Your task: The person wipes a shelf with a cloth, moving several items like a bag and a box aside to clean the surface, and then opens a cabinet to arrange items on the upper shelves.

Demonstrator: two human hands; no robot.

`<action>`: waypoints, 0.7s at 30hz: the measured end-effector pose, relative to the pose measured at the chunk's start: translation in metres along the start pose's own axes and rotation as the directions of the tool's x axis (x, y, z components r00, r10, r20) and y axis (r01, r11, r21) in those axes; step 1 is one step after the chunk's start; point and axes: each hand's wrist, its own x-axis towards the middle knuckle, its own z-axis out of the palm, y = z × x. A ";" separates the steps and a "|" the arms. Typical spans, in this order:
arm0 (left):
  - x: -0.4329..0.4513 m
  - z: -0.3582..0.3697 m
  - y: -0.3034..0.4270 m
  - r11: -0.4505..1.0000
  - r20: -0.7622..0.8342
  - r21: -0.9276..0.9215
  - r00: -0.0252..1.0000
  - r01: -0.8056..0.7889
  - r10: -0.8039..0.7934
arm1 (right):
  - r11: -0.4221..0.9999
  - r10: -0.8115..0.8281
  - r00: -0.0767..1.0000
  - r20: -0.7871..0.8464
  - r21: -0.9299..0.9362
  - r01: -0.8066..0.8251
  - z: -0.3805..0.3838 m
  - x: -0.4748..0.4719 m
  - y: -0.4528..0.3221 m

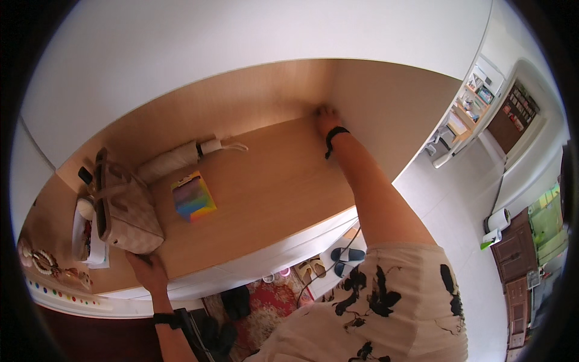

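Note:
My right hand [328, 120] reaches to the far right corner of a wooden shelf [271, 181], its fingers dim and blurred; whether it holds anything cannot be told. At the shelf's left part, my left hand [149, 271] touches the base of a checked handbag [131, 217], its fingers partly hidden beneath it. Behind the bag, a folded beige umbrella [172, 160] with a wrist loop lies along the back panel. Between the bag and the bare wood on the right stands a rainbow-coloured box [193, 197].
Left of the bag are a white container [95, 253] with small items and some beaded bracelets [44, 262]. Below the shelf, sandals [311, 269], dark slippers [347, 254] and a red patterned rug [271, 298] are visible. A thin black cable hangs near the slippers.

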 end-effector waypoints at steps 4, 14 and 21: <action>0.000 -0.001 0.000 0.998 -0.012 0.004 0.998 -0.059 0.059 | 0.825 0.189 0.982 0.001 0.542 -0.159 -0.005 0.002 0.006; 0.002 -0.002 0.004 0.995 -0.046 0.030 0.994 -0.093 0.094 | 0.963 -0.203 0.979 -0.035 0.176 0.206 0.019 -0.085 0.040; 0.001 -0.001 0.008 0.991 -0.063 0.054 0.990 -0.125 0.128 | 0.942 -0.178 0.968 -0.175 0.253 0.219 0.023 -0.167 0.062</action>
